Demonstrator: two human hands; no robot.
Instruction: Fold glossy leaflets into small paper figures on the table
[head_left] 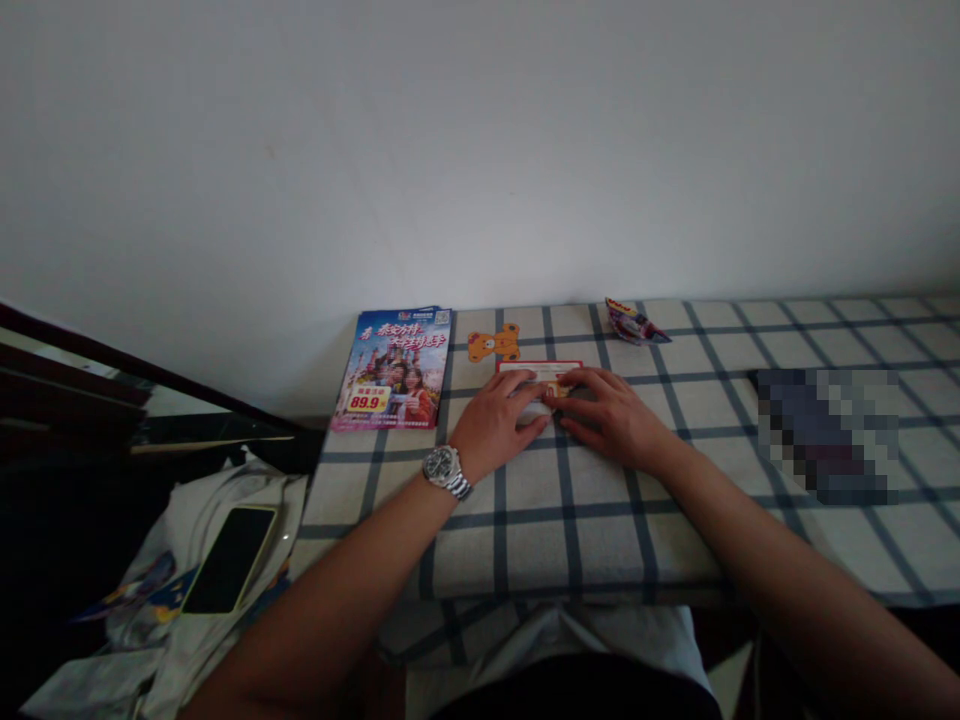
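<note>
A checked cloth (600, 520) meets a white wall (480, 150); at its middle lies a red-edged paper (536, 368); left hand (495, 420) and right hand (607, 415) press flat upon it, grasping nothing, apparently pinning it still.

We note a bear cutout (495, 343) just right of the flyer (394, 368), a folded paper piece (634, 322) farther right, and a phone (229, 558) below-left.

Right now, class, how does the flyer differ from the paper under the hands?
The flyer is fully colour-printed; the paper is mostly white with a red edge. The flyer lies untouched; the left hand and right hand press on the paper. Both lie flat on the checked cloth.
</note>
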